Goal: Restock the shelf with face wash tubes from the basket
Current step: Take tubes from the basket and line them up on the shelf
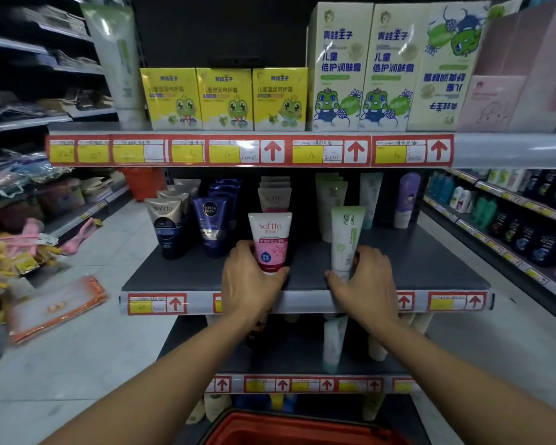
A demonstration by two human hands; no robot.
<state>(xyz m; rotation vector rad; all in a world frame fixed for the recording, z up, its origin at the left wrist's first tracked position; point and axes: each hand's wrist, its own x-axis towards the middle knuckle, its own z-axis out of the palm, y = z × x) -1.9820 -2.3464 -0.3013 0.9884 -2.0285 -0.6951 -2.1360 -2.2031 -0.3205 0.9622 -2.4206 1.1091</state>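
Note:
My left hand [249, 281] grips the lower end of a pink and white Softto face wash tube [270, 236], which stands upright near the front of the dark middle shelf [180, 277]. My right hand [365, 281] holds the bottom of a pale green and white tube [345, 239], also upright on the same shelf. Behind the pink tube stands a row of similar Softto tubes [275, 194]. More pale green tubes [329, 200] stand behind the green one. The red basket [302, 428] shows at the bottom edge, below my arms.
Dark Softto [166, 226] and Nivea Men tubes [211, 224] stand at the shelf's left. A purple bottle [406, 200] stands at the right back. Yellow and green boxed creams [225, 97] fill the upper shelf. Packaged goods [55, 309] lie on the floor at left.

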